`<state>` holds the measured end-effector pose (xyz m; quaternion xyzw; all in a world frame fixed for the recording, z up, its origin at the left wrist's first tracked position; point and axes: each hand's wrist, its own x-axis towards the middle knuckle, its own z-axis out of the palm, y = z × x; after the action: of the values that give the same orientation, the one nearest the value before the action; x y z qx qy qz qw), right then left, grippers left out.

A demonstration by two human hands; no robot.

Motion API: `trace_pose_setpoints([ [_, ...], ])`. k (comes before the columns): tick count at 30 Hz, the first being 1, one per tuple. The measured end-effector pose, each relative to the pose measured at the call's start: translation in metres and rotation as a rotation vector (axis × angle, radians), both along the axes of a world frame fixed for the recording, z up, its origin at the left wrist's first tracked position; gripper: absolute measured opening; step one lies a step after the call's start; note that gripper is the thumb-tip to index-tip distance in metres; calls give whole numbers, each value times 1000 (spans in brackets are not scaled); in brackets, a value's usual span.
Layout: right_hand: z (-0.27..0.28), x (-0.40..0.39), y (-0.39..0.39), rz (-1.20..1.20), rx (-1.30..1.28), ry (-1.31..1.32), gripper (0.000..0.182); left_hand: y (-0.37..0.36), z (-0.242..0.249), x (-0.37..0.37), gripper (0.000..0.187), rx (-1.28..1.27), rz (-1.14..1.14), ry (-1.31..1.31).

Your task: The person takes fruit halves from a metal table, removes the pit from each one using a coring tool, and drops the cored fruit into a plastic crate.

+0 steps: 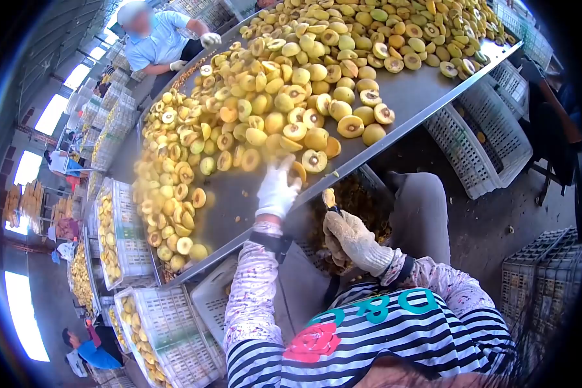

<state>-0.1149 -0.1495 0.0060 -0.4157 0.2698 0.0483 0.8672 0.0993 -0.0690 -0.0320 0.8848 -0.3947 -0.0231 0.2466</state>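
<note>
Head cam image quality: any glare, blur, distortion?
Head view: strong fisheye bending, black corners; bright white rectangular windows blown out at left; glare on the flat grey metal table, upper right; some round yellow fruit blurred near the white-gloved left hand.

Table (pixel 407 87) is smooth metal, dull grey mostly, glossy where light hits; rim (pixel 394 131) is bare metal too. Fruit halves (pixel 351 127) have smooth, mostly matt skins, moist-looking cut faces. Crates (pixel 460 152) look like perforated plastic, matt. Left glove (pixel 278 189) is matt white cloth; right glove (pixel 359 240) is rougher, knit-looking cloth. Sleeves (pixel 255 297) are printed cloth, striped shirt (pixel 394 339) and trousers (pixel 421 213) matt cloth.
</note>
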Motion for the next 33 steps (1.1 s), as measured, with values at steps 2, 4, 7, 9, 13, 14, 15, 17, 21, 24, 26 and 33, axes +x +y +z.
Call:
trace_pose_setpoints([
  [2, -14, 10, 6, -93, -190, -151, 30, -8, -13, 4, 43, -64, 6, -3],
  [4, -41, 25, -3, 38, -23, -29, 31, -5, -33, 14, 42, -191, 74, 206],
  [7, -39, 15, 6, 217, -205, 4, 36, 11, -2, -7, 27, -485, 160, 317],
  [9, -31, 8, 11, 328, -214, 61, 38, 33, 11, -24, 18, -856, 189, 671],
  [13, -8, 6, 20, 432, -538, -42, 40, 71, 19, -64, 28, -938, 195, 849],
  [14, -12, 5, 23, 453, -537, -81, 41, 70, 24, -81, 35, -1052, 214, 996],
  [15, -18, 7, 26, 461, -527, -59, 42, 68, 35, -98, 35, -1180, 159, 1131],
  [17, -36, 6, 32, 474, -471, 9, 41, 63, 22, -106, 34, -1410, 260, 1278],
  [21, -30, 0, 38, 423, -472, 73, 38, 80, 28, -112, 13, -1248, 380, 941],
  [24, -41, 6, 36, 474, -501, 194, 37, 83, 0, -117, 14, -982, 171, 518],
  [26, -45, 6, 38, 519, -581, 206, 40, 87, -28, -118, 17, -960, 303, 724],
  [33, -56, -2, 38, 423, -770, 180, 44, 109, -12, -97, 31, -1220, 476, 1189],
])
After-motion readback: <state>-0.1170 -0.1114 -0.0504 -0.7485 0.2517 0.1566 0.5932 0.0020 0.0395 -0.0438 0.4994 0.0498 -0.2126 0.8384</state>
